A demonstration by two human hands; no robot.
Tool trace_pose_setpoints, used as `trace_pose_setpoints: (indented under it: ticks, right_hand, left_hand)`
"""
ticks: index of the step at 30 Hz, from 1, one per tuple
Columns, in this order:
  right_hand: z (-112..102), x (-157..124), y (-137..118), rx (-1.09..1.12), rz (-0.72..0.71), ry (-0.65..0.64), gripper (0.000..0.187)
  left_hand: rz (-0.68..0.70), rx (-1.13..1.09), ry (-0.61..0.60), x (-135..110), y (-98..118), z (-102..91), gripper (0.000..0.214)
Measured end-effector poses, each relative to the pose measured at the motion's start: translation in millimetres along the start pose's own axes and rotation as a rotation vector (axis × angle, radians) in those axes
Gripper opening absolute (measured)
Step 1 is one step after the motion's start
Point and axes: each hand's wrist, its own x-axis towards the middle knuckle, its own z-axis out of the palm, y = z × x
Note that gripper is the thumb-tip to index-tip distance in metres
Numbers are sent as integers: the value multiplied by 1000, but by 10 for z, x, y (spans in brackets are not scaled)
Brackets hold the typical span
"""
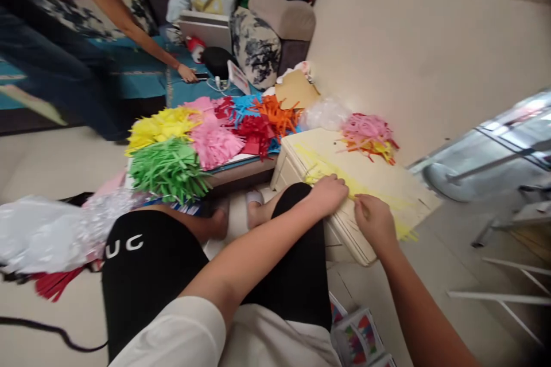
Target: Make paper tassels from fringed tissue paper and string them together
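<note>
Yellow fringed tissue paper [301, 155] is stretched across the top of a cream cabinet [327, 139], its cut strips spread to both ends. My left hand [330, 194] is closed on the middle of the paper. Close to its right, my right hand [375, 222] pinches the same paper, with a short twisted yellow piece showing between the two hands. Fingertips are partly hidden and a little blurred. Beyond them on the cabinet lies a pink, orange and yellow tassel bundle [369, 133].
Left of the cabinet lie fringe bundles: green [170, 169], yellow [161, 128], pink [217, 140], red [256, 133] and orange [278, 114]. Clear plastic bags [47, 235] are on the floor at left. Another person's hand [187, 73] reaches to a phone on the blue sofa.
</note>
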Motion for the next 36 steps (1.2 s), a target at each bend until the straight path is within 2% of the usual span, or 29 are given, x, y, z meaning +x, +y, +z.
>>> trace_pose_setpoints:
  ticks: [5,13,26,32,36]
  right_hand:
    - [-12,36,84,-17,-87,22,26]
    - [38,23,193,-35,-173,82,21]
    - [58,21,204,-30,-72,44,25]
    - [47,33,198,-21,-109,52,24]
    - [39,61,154,-7,-116,73,23]
  left_hand:
    - [23,0,44,87,-28,99,26]
    - [33,42,52,141,-37,110,25]
    - [28,47,33,162,-44,121,24]
    - [17,24,60,187,-59,187,26]
    - [42,16,58,167,-68,157,27]
